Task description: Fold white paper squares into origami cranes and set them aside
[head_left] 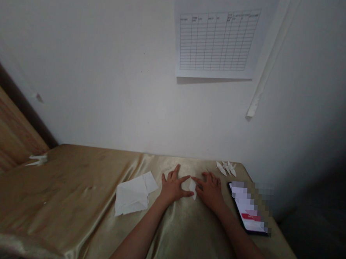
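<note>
A small folded piece of white paper (193,188), narrow and pointed at its lower end, lies on the cloth between my hands. My left hand (172,187) is spread out, with its index fingertip at the paper's top and its thumb on the left edge lower down. On the other side, my right hand (212,189) has its index finger stretched to the top of the paper and its thumb by the right edge. Its other fingers are apart and slightly bent. Loose white paper sheets (132,195) lie left of my left hand.
Several folded paper cranes (226,168) rest at the table's back right corner. A lit phone (248,214) lies right of my right forearm. Gold satin cloth (69,193) covers the table, which meets a white wall (105,82). A printed table sheet (216,42) hangs there.
</note>
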A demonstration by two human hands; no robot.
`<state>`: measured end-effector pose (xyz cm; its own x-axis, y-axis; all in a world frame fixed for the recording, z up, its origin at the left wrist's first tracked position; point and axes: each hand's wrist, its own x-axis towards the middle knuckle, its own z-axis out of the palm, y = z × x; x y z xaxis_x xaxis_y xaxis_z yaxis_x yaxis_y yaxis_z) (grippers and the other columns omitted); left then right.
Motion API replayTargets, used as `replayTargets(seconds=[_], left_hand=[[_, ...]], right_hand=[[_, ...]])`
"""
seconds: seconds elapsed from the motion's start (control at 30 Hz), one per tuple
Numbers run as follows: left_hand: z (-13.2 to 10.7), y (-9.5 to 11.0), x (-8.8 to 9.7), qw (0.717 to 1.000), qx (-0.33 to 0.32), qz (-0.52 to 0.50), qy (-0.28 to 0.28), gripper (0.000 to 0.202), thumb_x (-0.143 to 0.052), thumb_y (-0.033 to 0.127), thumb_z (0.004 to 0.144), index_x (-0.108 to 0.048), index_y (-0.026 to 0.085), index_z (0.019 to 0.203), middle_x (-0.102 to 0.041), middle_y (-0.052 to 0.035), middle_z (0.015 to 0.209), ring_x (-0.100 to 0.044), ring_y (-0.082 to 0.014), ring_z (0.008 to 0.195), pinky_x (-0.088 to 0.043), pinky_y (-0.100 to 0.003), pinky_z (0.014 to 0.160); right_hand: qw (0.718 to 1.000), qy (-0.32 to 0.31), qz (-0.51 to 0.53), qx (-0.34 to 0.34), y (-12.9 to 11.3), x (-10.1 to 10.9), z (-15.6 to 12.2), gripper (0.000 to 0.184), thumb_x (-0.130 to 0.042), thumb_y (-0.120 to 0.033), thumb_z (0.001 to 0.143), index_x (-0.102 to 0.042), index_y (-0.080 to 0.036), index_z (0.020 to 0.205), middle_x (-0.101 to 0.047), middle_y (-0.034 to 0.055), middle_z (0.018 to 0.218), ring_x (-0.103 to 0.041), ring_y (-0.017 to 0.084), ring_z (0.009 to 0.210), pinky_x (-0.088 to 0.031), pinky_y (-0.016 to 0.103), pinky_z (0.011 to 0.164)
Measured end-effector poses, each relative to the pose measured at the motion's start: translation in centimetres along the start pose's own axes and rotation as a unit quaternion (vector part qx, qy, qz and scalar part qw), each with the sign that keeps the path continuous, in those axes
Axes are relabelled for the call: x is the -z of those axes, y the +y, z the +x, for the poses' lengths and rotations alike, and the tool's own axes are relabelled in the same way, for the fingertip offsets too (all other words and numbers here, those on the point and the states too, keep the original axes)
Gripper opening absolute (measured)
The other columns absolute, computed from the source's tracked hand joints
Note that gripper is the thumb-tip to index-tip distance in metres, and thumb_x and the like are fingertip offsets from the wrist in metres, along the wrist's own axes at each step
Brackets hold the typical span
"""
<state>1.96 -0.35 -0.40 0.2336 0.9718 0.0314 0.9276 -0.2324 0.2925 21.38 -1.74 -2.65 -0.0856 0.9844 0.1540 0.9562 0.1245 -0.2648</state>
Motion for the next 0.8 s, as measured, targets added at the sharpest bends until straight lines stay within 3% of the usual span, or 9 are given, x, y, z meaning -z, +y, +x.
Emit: replayTargets(seconds=[0.23,0.3,0.37,0.5,0.6,0.8], left_hand=[[-0.2,-0.1,-0.2,1.000,-0.008,0.000,0.006,0.085,-0.076,0.077,0.070,-0.055,0.048,0.146,-0.022,-0.0059,0.173,-0.026,-0.0438,0.154,-0.007,-0.077,0.120],[-0.2,-0.1,-0.2,1.000,-0.015,-0.008,0.011,0.089,-0.079,0.074,0.069,-0.051,0.048,0.149,-0.023,-0.0085,0.172,-0.027,-0.0423,0.154,-0.006,-0.077,0.120],[-0.3,0.0,-0.2,0.999,-0.028,-0.017,0.021,0.091,-0.082,0.070,0.069,-0.046,0.052,0.151,-0.022,-0.0089,0.172,-0.027,-0.0414,0.154,-0.006,-0.078,0.119],[-0.3,0.1,-0.1,0.997,-0.065,-0.026,0.015,0.071,-0.080,0.065,0.075,-0.055,0.057,0.141,-0.022,-0.0040,0.172,-0.026,-0.0411,0.155,-0.004,-0.081,0.117],[-0.4,0.1,-0.1,0.997,-0.067,-0.028,0.013,0.054,-0.076,0.063,0.082,-0.063,0.054,0.134,-0.025,-0.0013,0.171,-0.027,-0.0400,0.154,-0.005,-0.079,0.119],[-0.1,0.1,-0.4,0.997,-0.058,-0.031,0.026,0.040,-0.067,0.049,0.094,-0.064,0.051,0.134,-0.029,-0.0020,0.170,-0.031,-0.0362,0.153,-0.009,-0.076,0.120]], right_hand=[[1.000,0.020,-0.009,0.017,0.2,-0.2,-0.4,0.049,-0.053,-0.035,0.098,-0.055,-0.046,0.145,-0.048,0.0082,0.153,-0.032,0.034,0.149,-0.020,0.063,0.120],[0.999,0.034,0.019,0.013,0.6,-0.4,-0.2,0.048,-0.057,-0.035,0.095,-0.058,-0.039,0.143,-0.052,0.0109,0.149,-0.038,0.032,0.144,-0.026,0.058,0.119],[0.997,0.045,0.055,0.010,1.1,-0.5,0.0,0.037,-0.064,-0.037,0.092,-0.071,-0.033,0.128,-0.057,0.0106,0.142,-0.045,0.031,0.137,-0.030,0.052,0.118],[0.991,0.062,0.115,0.028,1.8,-0.8,0.5,0.018,-0.070,-0.034,0.088,-0.080,-0.031,0.103,-0.062,0.0073,0.132,-0.048,0.029,0.129,-0.035,0.045,0.114],[0.989,0.064,0.128,0.031,2.0,-0.8,0.6,0.017,-0.070,-0.034,0.088,-0.081,-0.033,0.101,-0.063,0.0072,0.128,-0.050,0.029,0.126,-0.036,0.045,0.111],[0.989,0.049,0.138,0.036,2.0,-0.9,0.6,0.018,-0.070,-0.033,0.090,-0.081,-0.036,0.103,-0.064,0.0066,0.126,-0.050,0.028,0.125,-0.034,0.046,0.112]])
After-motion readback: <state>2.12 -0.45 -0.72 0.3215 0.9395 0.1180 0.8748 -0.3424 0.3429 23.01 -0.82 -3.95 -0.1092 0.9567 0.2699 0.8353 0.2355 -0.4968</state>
